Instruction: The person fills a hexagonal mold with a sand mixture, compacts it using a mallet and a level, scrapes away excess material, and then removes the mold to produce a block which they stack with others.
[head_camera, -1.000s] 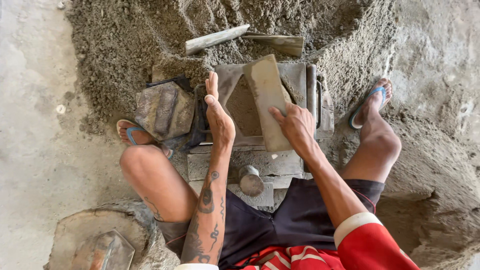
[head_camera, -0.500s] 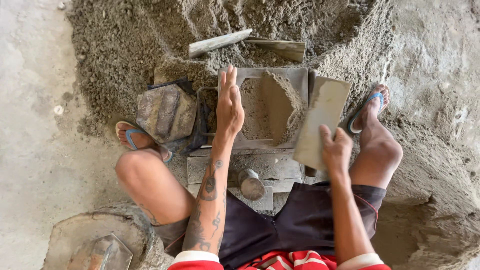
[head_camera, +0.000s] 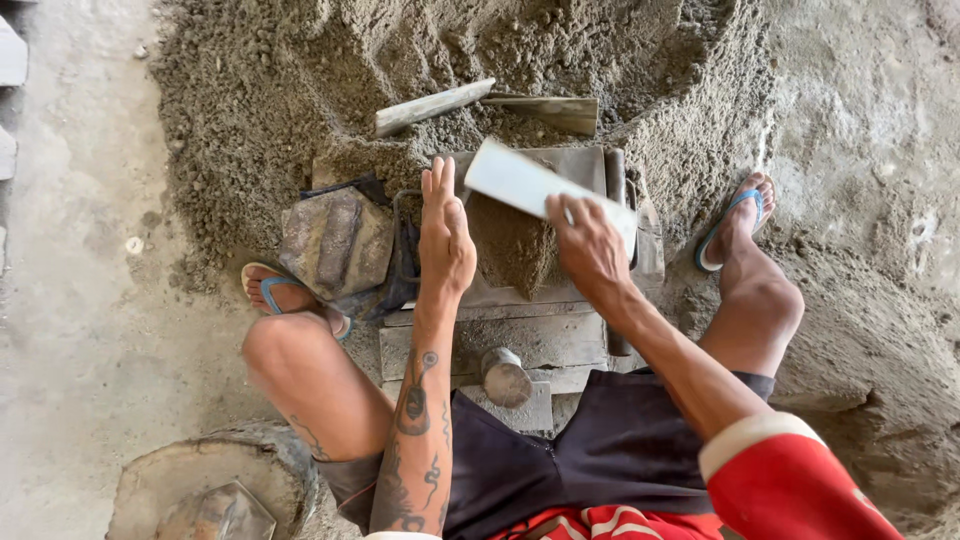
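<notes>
Left hand: the left hand (head_camera: 446, 235) is held flat and spread, fingers straight and close together, set on edge at the left side of the mould (head_camera: 560, 290); nothing is gripped by it.
Right hand: the right hand (head_camera: 590, 248) is closed around the lower end of a flat board (head_camera: 535, 185), fingers curled over its edge.
Board: a pale, flat strip, tilted, its upper end pointing up-left; it is held over the fill, at the mould's upper right part.
Mould: a grey metal box frame, seen between the two hands, resting on worn planks (head_camera: 500, 340) in front of the seated person.
Fill: a damp grey mix (head_camera: 512, 250) is heaped inside the mould, between the left hand and the board.
Pile: a large heap of the same grey mix (head_camera: 300, 70) is spread behind and around the mould.
Sticks: two flat pieces (head_camera: 435, 105) are laid on the pile just behind the mould, touching at their ends.
Block: a mud-caked lump (head_camera: 335, 245) is set just left of the mould, beside the left foot.
Cylinder: a short metal cylinder (head_camera: 505, 378) stands on the planks between the knees.
Feet: both feet are in blue sandals (head_camera: 728, 225), one on each side of the mould.
Floor: bare concrete (head_camera: 70, 300) is seen at left; a round caked basin (head_camera: 215, 485) lies at lower left.
</notes>
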